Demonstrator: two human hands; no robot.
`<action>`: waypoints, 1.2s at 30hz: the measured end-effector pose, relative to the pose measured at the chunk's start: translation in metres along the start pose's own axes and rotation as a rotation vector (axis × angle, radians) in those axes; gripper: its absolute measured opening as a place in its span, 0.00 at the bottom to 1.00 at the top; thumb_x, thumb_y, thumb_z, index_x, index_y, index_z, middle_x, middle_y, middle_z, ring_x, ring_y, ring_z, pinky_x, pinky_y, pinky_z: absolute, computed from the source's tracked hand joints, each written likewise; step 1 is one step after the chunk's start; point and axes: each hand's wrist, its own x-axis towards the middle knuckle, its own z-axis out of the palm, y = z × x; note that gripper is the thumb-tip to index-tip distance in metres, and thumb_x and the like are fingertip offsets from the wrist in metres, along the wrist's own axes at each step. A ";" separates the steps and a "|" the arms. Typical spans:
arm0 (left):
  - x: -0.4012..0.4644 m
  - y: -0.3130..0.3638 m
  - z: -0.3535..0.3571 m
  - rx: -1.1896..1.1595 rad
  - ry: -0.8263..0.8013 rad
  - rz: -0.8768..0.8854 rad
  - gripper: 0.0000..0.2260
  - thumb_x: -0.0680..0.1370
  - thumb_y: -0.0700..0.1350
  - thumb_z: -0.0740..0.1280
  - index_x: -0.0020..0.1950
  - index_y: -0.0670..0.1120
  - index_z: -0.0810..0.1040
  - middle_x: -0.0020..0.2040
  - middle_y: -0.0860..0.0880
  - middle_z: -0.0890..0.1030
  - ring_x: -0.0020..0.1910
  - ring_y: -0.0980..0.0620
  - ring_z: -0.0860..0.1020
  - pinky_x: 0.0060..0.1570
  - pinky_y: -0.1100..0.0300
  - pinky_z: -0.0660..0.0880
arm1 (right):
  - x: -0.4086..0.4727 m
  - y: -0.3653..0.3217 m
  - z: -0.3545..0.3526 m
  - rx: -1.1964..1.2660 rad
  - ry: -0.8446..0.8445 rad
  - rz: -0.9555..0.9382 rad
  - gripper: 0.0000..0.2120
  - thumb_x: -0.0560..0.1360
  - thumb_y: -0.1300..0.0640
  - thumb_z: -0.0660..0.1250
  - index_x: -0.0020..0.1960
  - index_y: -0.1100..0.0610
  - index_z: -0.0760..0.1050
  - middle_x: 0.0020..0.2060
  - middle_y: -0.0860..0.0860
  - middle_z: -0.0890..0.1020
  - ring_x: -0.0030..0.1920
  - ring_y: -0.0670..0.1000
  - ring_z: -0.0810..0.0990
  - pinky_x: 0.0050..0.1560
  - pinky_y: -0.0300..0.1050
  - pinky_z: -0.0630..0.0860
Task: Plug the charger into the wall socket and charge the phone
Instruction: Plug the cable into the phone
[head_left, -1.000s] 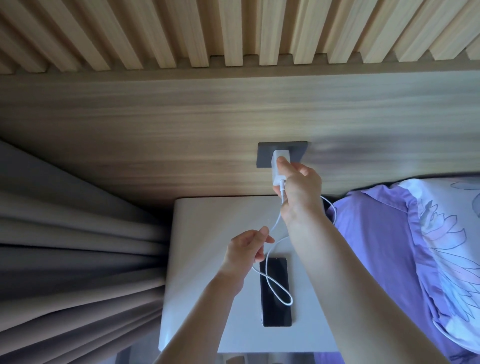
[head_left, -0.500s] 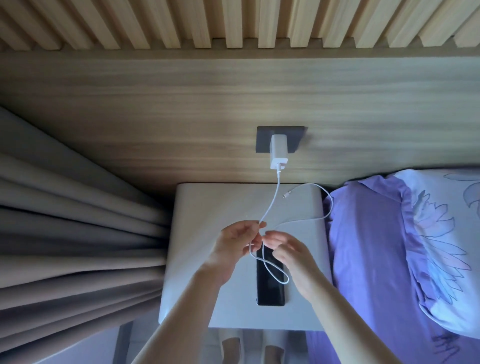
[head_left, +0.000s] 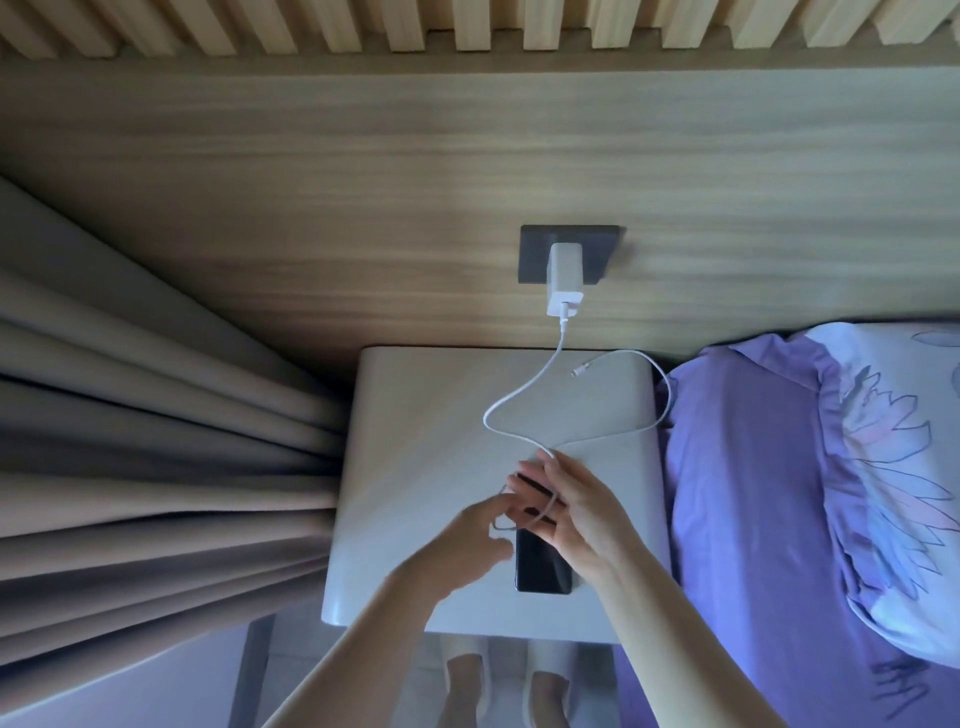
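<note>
— So, is the charger (head_left: 563, 278) in?

— Yes, the white block sits in the dark wall socket (head_left: 571, 254) on the wood panel, just above the back edge of the nightstand (head_left: 415, 441). Its cable (head_left: 524, 389) drops onto the top, loops toward the middle, then swings out past the right edge by the purple bedding (head_left: 753, 493).

— And the free plug?

— The cable end (head_left: 576, 371) lies loose near the back right corner, well apart from the phone (head_left: 543, 566), which lies face up, dark, at the front edge.

— What are the hands doing?

— Both hover over the phone's upper half. The right hand (head_left: 576, 509) has its fingers spread with the cable running between them — a light hold, not a pinch, I judge, so the cord can slide through as it is gathered. The left hand (head_left: 467, 535) is blurred; its fingers look loosely open, reaching toward the same strand.

— Why there, not at the plug?

— Probably to follow the cord along to its end and untangle the loop lying over the phone.

— Any containers?

— None that I can see; the nightstand top carries only phone and cable.
</note>
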 end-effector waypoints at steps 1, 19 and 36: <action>0.002 -0.004 0.001 0.086 0.029 0.015 0.20 0.74 0.32 0.59 0.58 0.53 0.76 0.52 0.55 0.78 0.44 0.57 0.78 0.38 0.68 0.70 | 0.002 -0.004 0.003 0.039 -0.006 0.024 0.05 0.77 0.58 0.65 0.49 0.56 0.79 0.43 0.54 0.87 0.45 0.54 0.86 0.46 0.57 0.81; 0.009 -0.025 -0.066 -0.451 0.651 -0.035 0.05 0.79 0.44 0.65 0.47 0.45 0.80 0.24 0.51 0.80 0.18 0.57 0.72 0.23 0.64 0.71 | 0.020 0.000 0.013 0.424 0.317 0.027 0.07 0.80 0.65 0.58 0.45 0.64 0.72 0.42 0.58 0.78 0.44 0.53 0.79 0.60 0.53 0.73; 0.017 -0.030 -0.093 -0.034 0.859 -0.073 0.17 0.80 0.42 0.60 0.69 0.45 0.73 0.67 0.42 0.76 0.65 0.43 0.74 0.65 0.51 0.70 | 0.019 0.000 -0.043 0.373 0.282 -0.044 0.07 0.77 0.66 0.63 0.42 0.60 0.77 0.32 0.52 0.82 0.25 0.44 0.80 0.26 0.35 0.76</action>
